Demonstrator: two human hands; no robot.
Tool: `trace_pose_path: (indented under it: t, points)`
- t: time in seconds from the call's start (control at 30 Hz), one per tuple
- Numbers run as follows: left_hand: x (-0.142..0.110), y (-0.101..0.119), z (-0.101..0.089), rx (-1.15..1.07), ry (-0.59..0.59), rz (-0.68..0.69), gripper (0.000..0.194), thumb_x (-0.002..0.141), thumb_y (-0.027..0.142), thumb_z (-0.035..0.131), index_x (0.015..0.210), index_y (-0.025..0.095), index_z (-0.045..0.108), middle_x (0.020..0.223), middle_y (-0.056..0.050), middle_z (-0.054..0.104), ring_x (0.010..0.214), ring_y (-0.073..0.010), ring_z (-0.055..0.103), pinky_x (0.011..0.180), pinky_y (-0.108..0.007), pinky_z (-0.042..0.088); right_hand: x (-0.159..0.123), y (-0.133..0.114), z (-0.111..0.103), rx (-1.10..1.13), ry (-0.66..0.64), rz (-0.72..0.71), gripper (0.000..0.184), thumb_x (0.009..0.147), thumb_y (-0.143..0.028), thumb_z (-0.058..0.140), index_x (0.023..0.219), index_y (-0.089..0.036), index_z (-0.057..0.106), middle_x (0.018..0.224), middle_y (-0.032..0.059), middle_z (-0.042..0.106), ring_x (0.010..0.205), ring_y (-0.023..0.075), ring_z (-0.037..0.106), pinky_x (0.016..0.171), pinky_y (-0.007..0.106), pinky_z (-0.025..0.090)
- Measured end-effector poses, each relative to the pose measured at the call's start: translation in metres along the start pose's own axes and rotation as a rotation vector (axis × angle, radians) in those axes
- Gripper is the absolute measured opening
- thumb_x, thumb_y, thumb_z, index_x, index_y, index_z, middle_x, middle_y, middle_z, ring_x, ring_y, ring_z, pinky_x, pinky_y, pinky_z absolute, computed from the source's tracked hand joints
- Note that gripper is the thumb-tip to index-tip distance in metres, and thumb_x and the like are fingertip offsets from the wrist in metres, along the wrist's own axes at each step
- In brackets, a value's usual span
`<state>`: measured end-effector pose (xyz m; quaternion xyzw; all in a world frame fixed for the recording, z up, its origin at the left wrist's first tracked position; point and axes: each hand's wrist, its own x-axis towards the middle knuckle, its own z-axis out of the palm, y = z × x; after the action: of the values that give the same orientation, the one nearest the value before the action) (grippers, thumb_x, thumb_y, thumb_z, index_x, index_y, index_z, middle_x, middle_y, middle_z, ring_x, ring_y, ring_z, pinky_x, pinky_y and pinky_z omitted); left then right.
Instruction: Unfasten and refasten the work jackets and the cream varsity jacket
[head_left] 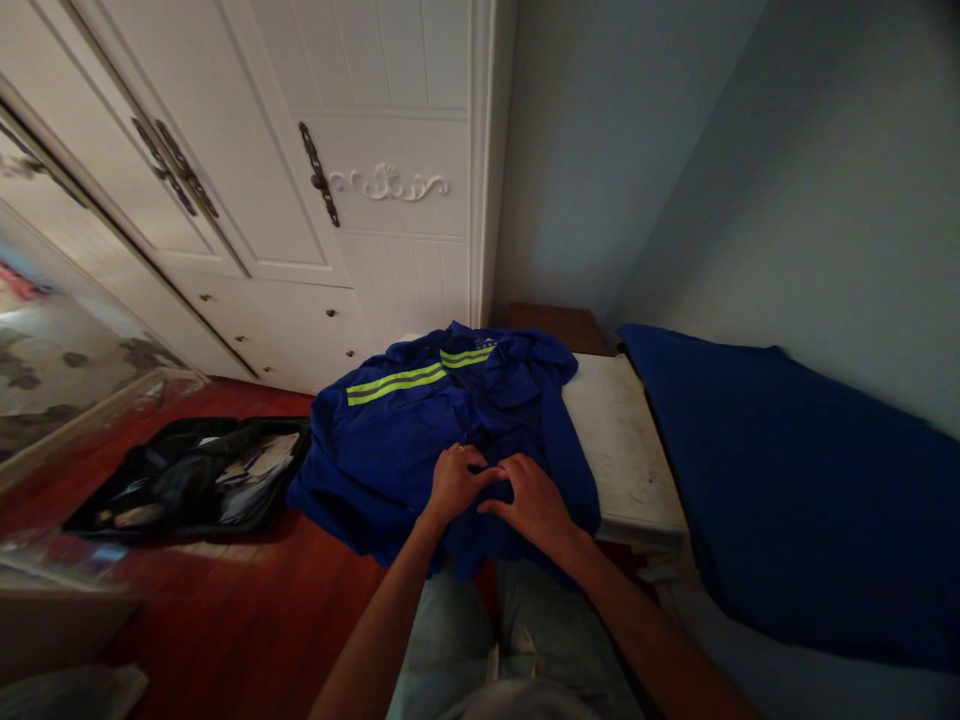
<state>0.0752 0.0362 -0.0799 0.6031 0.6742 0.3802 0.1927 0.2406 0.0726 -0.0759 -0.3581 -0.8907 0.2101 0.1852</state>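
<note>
Lying spread on the white tabletop (626,440), a blue work jacket (375,450) with bright yellow-green stripes (397,384) is found right under both hands. Its near middle is touched by the left hand (456,484) and the right hand (536,505). The fingers are bent and the tips are brought close together, but it cannot be told if any cloth is pinched. The jacket is spread a bit wider from side to side than from near to far. Its front opening seems to be pointed from the white wardrobe (405,70) toward the hands, with neither hand clearly nearer. The stripes are set past the fingers, mostly to the left, nearer to the left hand.
</note>
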Motion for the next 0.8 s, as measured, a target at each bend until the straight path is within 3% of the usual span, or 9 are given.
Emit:
trace_pose_path:
  t: [0.13,0.33,0.47,0.63,0.8]
  points:
    - [0.000,-0.004,-0.010,-0.146,-0.118,0.061,0.045,0.087,0.054,0.060,0.061,0.020,0.069,0.071,-0.003,0.068,0.070,-0.0163,0.059,0.075,-0.031,0.039,0.008,0.002,-0.007,0.090,-0.058,-0.047,0.013,0.090,-0.025,0.064,0.101,-0.018,0.066,0.100,0.0086,0.067,0.095,0.0219,0.064,0.086,0.035,0.051]
    - [-0.002,-0.008,-0.018,-0.186,-0.200,0.054,0.030,0.077,0.049,0.074,0.071,0.020,0.073,0.079,-0.004,0.071,0.080,-0.0198,0.060,0.082,-0.032,0.041,0.016,0.017,-0.036,0.333,-0.221,-0.125,0.025,0.094,-0.024,0.053,0.109,-0.021,0.072,0.108,0.0066,0.073,0.100,0.0197,0.068,0.091,0.032,0.050]
    - [-0.002,-0.003,-0.014,-0.145,-0.150,0.013,0.025,0.076,0.045,0.075,0.073,0.020,0.073,0.076,-0.002,0.071,0.077,-0.0193,0.059,0.078,-0.031,0.040,0.021,0.025,-0.040,0.426,-0.213,-0.057,0.028,0.093,-0.025,0.052,0.111,-0.021,0.073,0.109,0.0054,0.074,0.096,0.0200,0.069,0.088,0.032,0.050]
    - [-0.002,0.002,-0.008,-0.148,-0.064,-0.020,0.021,0.078,0.041,0.073,0.071,0.021,0.072,0.073,0.000,0.071,0.073,-0.0180,0.060,0.074,-0.031,0.040,0.029,0.027,-0.034,0.442,-0.187,-0.016,0.025,0.093,-0.037,0.056,0.093,-0.021,0.075,0.086,0.0019,0.075,0.076,0.0169,0.067,0.071,0.027,0.048]
    - [-0.001,0.004,-0.008,-0.125,-0.048,-0.015,0.014,0.076,0.034,0.074,0.069,0.022,0.073,0.073,0.000,0.072,0.072,-0.0183,0.061,0.074,-0.031,0.039,0.035,0.025,-0.031,0.263,-0.181,-0.156,0.019,0.092,-0.026,0.056,0.091,-0.020,0.073,0.087,0.0035,0.074,0.077,0.0167,0.067,0.073,0.026,0.046]
